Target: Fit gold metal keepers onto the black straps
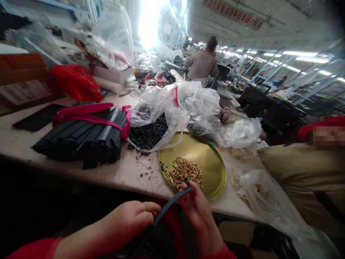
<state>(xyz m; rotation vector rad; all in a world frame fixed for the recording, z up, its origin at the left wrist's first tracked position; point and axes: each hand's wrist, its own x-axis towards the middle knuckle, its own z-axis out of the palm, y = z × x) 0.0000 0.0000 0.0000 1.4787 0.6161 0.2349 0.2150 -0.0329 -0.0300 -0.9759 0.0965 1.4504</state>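
A narrow dark strap (172,201) runs between my two hands, in front of the table's near edge. My left hand (137,216) is closed on its lower end. The fingers of my right hand (195,205) are wrapped round its upper end, where a small dark piece (186,181) shows at the fingertips; I cannot make out what it is. Just beyond my right hand lies a round gold tray (210,169) with a heap of small gold metal pieces (187,169). Behind it, an open clear plastic bag (175,122) holds many small black pieces (151,133).
A bundle of black strips (81,140) tied with a pink band (88,108) lies left on the table (129,176). Farther back are a red plastic bag (78,82) and a cardboard box (24,79). A person (304,176) sits close at right; another person (202,63) is farther off.
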